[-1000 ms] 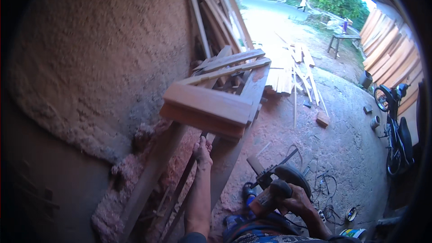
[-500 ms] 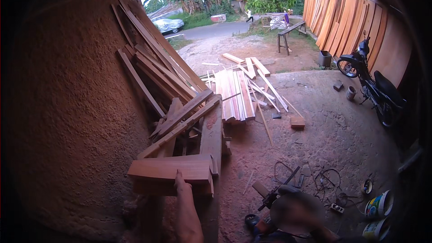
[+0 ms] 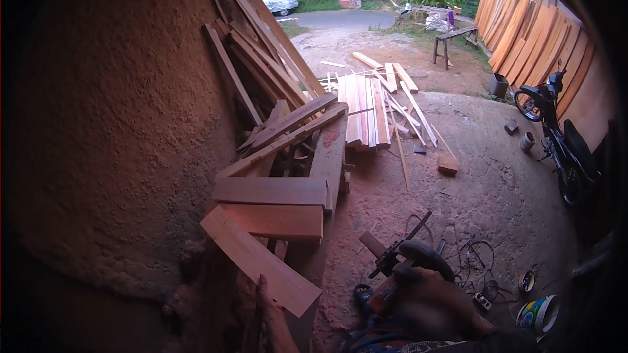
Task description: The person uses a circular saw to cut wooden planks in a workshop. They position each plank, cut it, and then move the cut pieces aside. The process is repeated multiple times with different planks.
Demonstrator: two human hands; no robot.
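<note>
Just beyond the left fingers (image 3: 263,285), a board (image 3: 261,256), grasped by its near edge, slants toward the tabletop's (image 3: 329,157) edge, with open room rightward. The right fingers (image 3: 428,276) blur beside a dark tool (image 3: 426,256); I cannot tell their grip.

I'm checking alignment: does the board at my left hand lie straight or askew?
Askew: the board slants toward the picture's lower right; the farther board lies crosswise.

Head-worn fisheye, facing down and forward, left hand (image 3: 264,302) near

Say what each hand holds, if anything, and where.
Left hand: the slanted board, by its near long edge. Right hand: blurred against the dark tool; its grip can't be told.
</note>
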